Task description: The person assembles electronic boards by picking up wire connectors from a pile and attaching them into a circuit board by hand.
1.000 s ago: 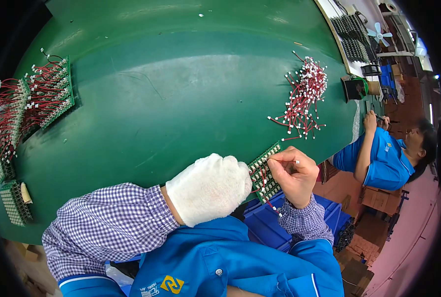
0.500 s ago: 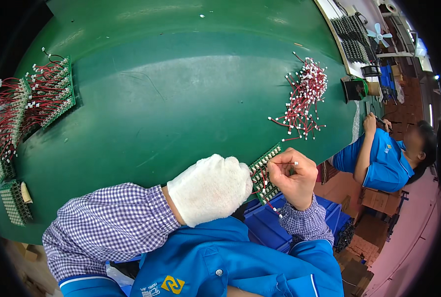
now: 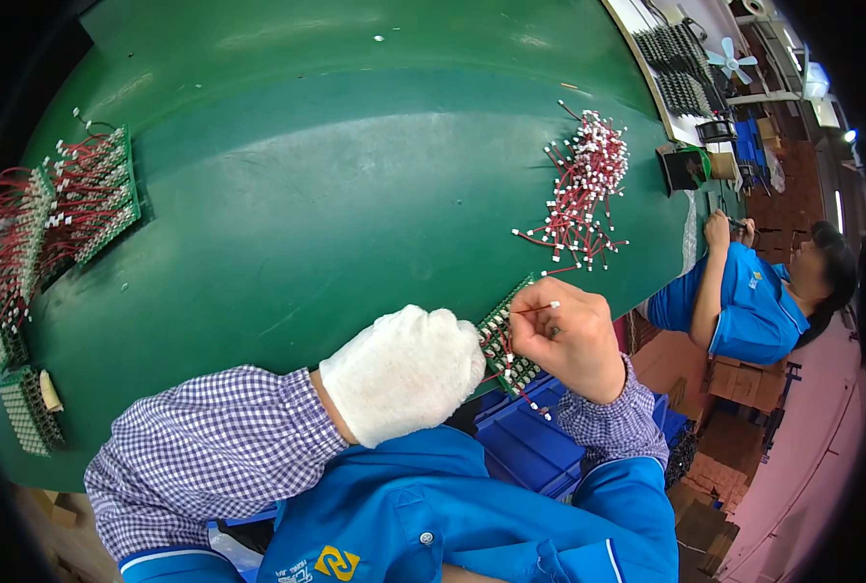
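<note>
My left hand (image 3: 404,374), in a white knit glove, is closed on the left edge of a green circuit board panel (image 3: 520,373); its fingertips are turned from view. The panel carries rows of pale components, and several red wires with white connectors hang from its lower part. Over the panel's right side, my bare right hand (image 3: 574,340) pinches a short red wire (image 3: 535,310) between thumb and fingers. That wire's white plug sticks out to the right above the knuckles. Its other end is hidden by the fingertips at the board.
Beyond my right hand lies a pile of red wires (image 3: 588,185) with white plugs. Wired boards (image 3: 102,199) stand at far left, near boards without wires (image 3: 27,413). Blue bins (image 3: 530,447) sit below the table edge. A co-worker (image 3: 744,296) sits at the right.
The whole view has shifted slightly, moving the scene a little left. My right hand stays at the board with the wire pinched, its fingertips slightly farther up. The left hand keeps its hold.
</note>
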`<action>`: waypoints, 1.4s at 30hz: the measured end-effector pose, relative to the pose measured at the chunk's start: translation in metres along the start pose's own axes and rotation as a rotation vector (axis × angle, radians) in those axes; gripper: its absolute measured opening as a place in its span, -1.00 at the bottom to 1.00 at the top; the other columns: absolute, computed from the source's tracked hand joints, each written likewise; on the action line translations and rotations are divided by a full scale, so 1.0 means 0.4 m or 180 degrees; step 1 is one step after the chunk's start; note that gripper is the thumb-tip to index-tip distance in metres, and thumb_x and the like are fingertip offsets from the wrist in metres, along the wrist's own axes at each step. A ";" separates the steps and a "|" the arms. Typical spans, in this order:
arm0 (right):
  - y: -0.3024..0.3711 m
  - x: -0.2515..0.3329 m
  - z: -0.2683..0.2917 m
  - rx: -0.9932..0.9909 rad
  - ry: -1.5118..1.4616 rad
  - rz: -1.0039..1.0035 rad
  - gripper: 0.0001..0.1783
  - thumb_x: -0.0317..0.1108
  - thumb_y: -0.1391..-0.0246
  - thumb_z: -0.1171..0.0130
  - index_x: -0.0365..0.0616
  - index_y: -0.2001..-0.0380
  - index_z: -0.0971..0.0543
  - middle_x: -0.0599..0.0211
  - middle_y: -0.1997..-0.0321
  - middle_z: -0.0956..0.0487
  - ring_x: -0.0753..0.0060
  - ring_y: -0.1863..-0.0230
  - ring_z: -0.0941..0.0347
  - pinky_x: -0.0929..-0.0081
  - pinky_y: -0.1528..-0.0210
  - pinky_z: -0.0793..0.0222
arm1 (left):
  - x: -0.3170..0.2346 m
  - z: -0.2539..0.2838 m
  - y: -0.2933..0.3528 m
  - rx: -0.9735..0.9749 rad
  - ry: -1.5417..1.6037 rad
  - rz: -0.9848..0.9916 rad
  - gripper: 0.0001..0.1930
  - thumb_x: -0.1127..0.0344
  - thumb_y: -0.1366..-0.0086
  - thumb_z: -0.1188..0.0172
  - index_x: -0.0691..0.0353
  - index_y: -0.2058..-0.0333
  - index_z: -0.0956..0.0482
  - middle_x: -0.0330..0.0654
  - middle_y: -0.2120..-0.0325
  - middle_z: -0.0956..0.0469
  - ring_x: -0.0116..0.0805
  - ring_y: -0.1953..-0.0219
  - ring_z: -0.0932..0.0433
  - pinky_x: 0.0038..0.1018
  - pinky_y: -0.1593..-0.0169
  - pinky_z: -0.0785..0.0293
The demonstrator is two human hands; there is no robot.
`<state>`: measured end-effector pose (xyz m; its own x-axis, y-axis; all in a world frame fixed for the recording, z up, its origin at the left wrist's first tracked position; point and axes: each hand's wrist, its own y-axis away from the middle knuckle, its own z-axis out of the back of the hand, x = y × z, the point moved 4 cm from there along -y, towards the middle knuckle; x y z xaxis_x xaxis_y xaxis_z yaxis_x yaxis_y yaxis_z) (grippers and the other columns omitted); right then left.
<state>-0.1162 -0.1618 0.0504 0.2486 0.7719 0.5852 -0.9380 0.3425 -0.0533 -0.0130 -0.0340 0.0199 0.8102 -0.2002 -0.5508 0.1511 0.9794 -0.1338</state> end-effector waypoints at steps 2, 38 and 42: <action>-0.012 0.018 -0.006 0.0085 0.0436 0.0286 -0.80 -0.69 0.29 -0.21 -0.19 0.51 -0.50 0.39 0.53 -0.49 0.45 0.65 -0.34 0.59 0.61 -0.27 | 0.002 0.004 -0.001 0.0107 -0.0022 0.0008 -0.89 0.37 -0.19 -0.06 0.26 0.42 -0.52 -0.11 0.47 -0.47 -0.20 0.51 -0.52 -0.35 0.44 -0.50; 0.044 -0.177 0.087 -0.0790 -0.0277 -0.0856 -0.76 -0.70 0.16 -0.16 -0.22 0.36 -0.59 0.43 0.45 -0.54 0.58 0.53 -0.38 0.65 0.49 -0.33 | 0.003 -0.002 -0.013 0.0489 0.0030 0.0151 -0.96 0.43 -0.19 -0.13 0.22 0.41 -0.54 -0.15 0.44 -0.50 -0.24 0.47 -0.56 -0.40 0.35 -0.55; 0.077 -0.192 0.059 -0.0856 -0.2225 -0.1464 -0.81 -0.69 0.09 -0.17 -0.25 0.36 -0.60 0.39 0.34 -0.55 0.61 0.51 -0.35 0.71 0.48 -0.30 | 0.004 0.004 -0.011 0.0376 0.0000 0.0102 -0.97 0.43 -0.18 -0.13 0.22 0.41 -0.54 -0.15 0.44 -0.50 -0.26 0.46 -0.56 -0.42 0.33 -0.55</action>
<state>-0.1701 -0.2233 0.0228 0.3004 0.0518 0.9524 -0.6706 0.7215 0.1723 -0.0115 -0.0386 0.0208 0.8158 -0.1687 -0.5532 0.1906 0.9815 -0.0182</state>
